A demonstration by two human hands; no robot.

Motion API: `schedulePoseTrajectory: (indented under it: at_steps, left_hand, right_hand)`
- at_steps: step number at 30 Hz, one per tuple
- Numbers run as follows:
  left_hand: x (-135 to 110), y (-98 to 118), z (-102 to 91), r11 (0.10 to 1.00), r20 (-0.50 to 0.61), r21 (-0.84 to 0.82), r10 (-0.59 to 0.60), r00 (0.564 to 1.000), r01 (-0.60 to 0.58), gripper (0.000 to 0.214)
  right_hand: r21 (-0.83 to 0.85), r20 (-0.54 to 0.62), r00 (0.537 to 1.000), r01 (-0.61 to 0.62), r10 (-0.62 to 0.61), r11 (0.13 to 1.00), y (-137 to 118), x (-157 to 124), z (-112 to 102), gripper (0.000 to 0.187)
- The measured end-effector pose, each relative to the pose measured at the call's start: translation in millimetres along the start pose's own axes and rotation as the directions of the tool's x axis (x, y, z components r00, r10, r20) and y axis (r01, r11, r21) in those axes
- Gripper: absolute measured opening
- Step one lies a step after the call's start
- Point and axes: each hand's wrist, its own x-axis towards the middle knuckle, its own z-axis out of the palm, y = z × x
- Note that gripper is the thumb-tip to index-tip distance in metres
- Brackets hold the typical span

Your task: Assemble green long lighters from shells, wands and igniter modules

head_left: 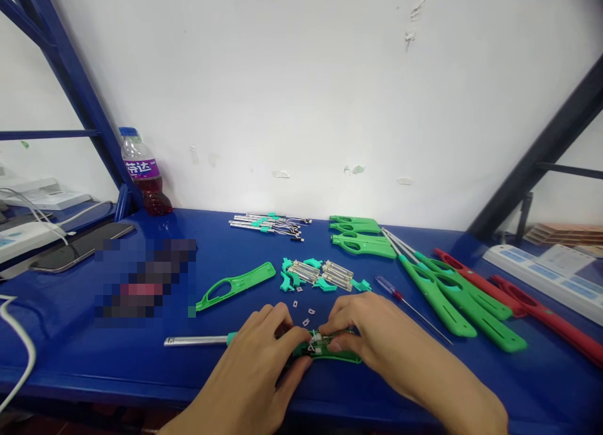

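A partly assembled long-necked lighter lies near the table's front edge, its green half-shell [346,356] open side up and its metal tube [198,341] pointing left. My left hand [264,359] is closed round the middle of it, by the dark parts and thin wires. The fingers of my right hand [365,328] are closed at the shell's right part, on a clear piece mostly hidden beneath them. Just beyond lie small metal pieces [311,311], teal triggers [325,285] and clear fuel tanks [338,274]. A separate green half-shell [242,284] rests to the left.
Metal tubes with wires [264,224] and green shells [362,245] lie at the back. A screwdriver [400,297], green lighters [433,297] and red lighters [551,316] are on the right. A drink bottle [146,177], phone [80,247] and white power strips [541,278] stand or lie toward the sides.
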Motion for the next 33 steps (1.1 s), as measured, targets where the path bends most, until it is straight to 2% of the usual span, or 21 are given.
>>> schedulePoseTrajectory:
  at_steps: [8,14,23,33]
  left_hand:
    - [0.0,0.0,-0.8,1.000,0.013,-0.014,-0.004,1.000,0.004,0.021]
    - [-1.0,-3.9,1.9,0.999,-0.023,-0.035,-0.007,1.000,0.006,0.023]
    - [-0.6,-7.8,-0.9,0.998,-0.059,-0.009,0.056,0.997,-0.057,0.024]
    - [0.4,-7.7,-1.0,0.999,-0.023,-0.027,0.033,0.999,-0.033,0.022]
  right_hand:
    - [0.046,-0.012,1.000,-0.014,0.015,0.999,1.6,-0.6,1.4,0.024]
    - [0.045,-0.034,0.998,-0.043,0.044,0.998,-1.5,-1.0,-1.4,0.023]
    - [0.011,-0.045,0.990,-0.136,0.136,0.991,-6.3,0.7,-5.4,0.019]
    - [-0.025,-0.061,0.998,-0.031,0.029,0.999,-1.1,-2.0,-0.6,0.024]
